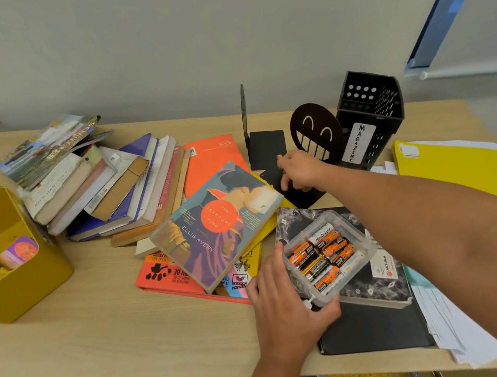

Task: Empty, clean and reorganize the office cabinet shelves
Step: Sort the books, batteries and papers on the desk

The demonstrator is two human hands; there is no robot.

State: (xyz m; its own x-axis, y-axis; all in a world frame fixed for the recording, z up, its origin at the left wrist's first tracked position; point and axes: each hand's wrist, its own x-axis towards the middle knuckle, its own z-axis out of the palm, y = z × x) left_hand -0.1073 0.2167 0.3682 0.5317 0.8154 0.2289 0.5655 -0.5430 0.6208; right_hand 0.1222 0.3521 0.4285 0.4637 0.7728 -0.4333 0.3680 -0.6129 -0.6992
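Closest in, the left hand (286,308) is clamped on the near corner of a clear plastic box of batteries (327,259), thumb along its left side, fingers wrapped under the front edge. That box sits on a marbled black notebook (386,280), which lies on a dark folder (371,329) at the desk (99,331) edge. Beyond it the right hand (299,171) reaches out across the box, fingers pinched on a small orange item (279,157) — looks like a battery, hard to be sure. Right behind that hand stand two black bookends, one plain (260,139), one with a grinning face (317,133), and a black rack labelled MAGAZINE (371,113). Left of both hands, a paperback (217,223) tops a spread of loose books, with a leaning pile of books (97,185) further left and a yellow bin (4,261) beyond. Right of the forearm: a yellow folder (456,168) on white papers.
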